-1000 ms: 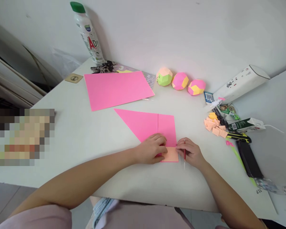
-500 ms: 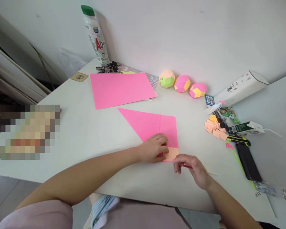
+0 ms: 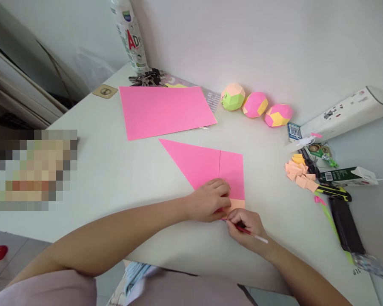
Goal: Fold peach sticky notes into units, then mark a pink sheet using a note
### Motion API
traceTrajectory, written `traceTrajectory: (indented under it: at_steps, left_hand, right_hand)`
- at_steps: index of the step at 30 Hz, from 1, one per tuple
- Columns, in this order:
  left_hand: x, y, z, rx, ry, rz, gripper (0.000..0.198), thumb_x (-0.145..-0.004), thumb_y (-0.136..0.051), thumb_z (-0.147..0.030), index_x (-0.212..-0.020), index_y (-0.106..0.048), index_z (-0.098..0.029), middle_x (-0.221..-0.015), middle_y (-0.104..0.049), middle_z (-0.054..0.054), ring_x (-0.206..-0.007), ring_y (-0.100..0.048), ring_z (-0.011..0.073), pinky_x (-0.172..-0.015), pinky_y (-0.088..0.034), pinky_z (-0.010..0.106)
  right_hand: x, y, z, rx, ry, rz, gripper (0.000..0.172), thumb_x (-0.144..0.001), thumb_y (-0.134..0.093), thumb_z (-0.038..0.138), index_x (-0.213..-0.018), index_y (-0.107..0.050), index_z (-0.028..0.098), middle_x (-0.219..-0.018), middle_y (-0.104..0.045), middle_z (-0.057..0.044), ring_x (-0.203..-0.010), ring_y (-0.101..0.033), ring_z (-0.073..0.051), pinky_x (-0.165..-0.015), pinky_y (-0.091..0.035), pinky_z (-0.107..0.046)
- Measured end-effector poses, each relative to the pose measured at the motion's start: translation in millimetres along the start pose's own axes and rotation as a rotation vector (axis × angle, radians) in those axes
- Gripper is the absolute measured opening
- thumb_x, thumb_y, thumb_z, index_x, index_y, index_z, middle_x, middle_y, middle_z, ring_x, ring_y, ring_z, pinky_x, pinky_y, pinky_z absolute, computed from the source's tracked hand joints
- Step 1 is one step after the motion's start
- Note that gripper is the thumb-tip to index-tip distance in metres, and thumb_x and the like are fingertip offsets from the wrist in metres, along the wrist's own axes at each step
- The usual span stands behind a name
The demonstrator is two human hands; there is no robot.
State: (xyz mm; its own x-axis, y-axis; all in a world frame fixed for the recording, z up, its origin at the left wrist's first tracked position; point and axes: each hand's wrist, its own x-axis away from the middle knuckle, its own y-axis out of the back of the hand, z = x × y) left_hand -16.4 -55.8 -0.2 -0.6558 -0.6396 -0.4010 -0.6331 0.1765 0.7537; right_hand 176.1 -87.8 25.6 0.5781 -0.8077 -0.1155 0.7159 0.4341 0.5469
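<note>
A pink sheet of paper [image 3: 198,157] with a slanted left edge and a short crease or cut line lies in front of me. A peach paper piece [image 3: 238,204] rests on its lower right corner. Across this corner, my left hand [image 3: 210,199] bends its fingers and holds the peach piece down; part of the piece is hidden beneath them. In a writing grip, my right hand [image 3: 246,227] is closed on a slim red pen [image 3: 242,229]. The pen's tip is at the lower edge of the papers, close to my left fingertips.
A second pink sheet [image 3: 166,112] lies behind, near keys [image 3: 148,78] and a white bottle [image 3: 130,38]. Several folded paper balls [image 3: 255,104] line the wall. On the right are small peach paper pieces [image 3: 301,174], a yellow-black cutter [image 3: 335,191], a black case [image 3: 346,225] and a white tube [image 3: 344,114].
My right hand has moved left along the papers' lower edge, bringing the pen tip near my left fingers. My left hand stays on the papers. The view has shifted slightly.
</note>
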Motion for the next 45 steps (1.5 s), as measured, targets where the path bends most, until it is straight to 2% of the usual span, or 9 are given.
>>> traceTrajectory:
  at_steps: [10, 34, 39, 45]
  left_hand:
    - [-0.9, 1.8, -1.0, 0.001, 0.013, 0.005, 0.014, -0.084, -0.054, -0.023, -0.077, -0.064, -0.016, -0.091, -0.055, 0.008, -0.103, -0.05, 0.0241, -0.097, -0.041, 0.038]
    - [-0.3, 0.7, -1.0, 0.002, 0.008, 0.011, 0.011, -0.083, -0.056, -0.023, -0.076, -0.062, -0.017, -0.092, -0.054, 0.008, -0.103, -0.05, 0.0237, -0.099, -0.04, 0.04]
    - [-0.6, 1.5, -1.4, -0.001, 0.014, 0.02, 0.01, -0.083, -0.055, -0.023, -0.078, -0.062, -0.018, -0.092, -0.054, 0.008, -0.105, -0.05, 0.0241, -0.099, -0.04, 0.041]
    - [-0.5, 0.9, -0.8, -0.004, 0.011, 0.017, 0.009, -0.082, -0.057, -0.022, -0.078, -0.063, -0.018, -0.092, -0.055, 0.008, -0.106, -0.05, 0.0244, -0.1, -0.039, 0.04]
  right_hand:
    - [-1.1, -1.5, -0.8, 0.099, 0.007, -0.008, 0.022, -0.08, -0.052, 0.013, -0.062, -0.043, 0.022, -0.059, -0.06, 0.002, -0.052, -0.057, -0.011, -0.048, -0.044, -0.02]
    - [-0.3, -1.6, -5.7, 0.026, 0.048, 0.017, 0.021, -0.08, -0.052, 0.011, -0.065, -0.042, 0.022, -0.059, -0.054, 0.003, -0.055, -0.058, -0.011, -0.05, -0.043, -0.02]
    - [-0.5, -1.1, -4.8, 0.009, 0.012, 0.023, 0.021, -0.081, -0.053, 0.011, -0.066, -0.042, 0.022, -0.061, -0.056, 0.003, -0.052, -0.054, -0.01, -0.048, -0.041, -0.02]
    - [0.8, -2.2, -6.1, -0.011, 0.015, 0.029, 0.022, -0.08, -0.053, 0.011, -0.066, -0.041, 0.022, -0.06, -0.053, 0.004, -0.054, -0.056, -0.01, -0.048, -0.041, -0.02]
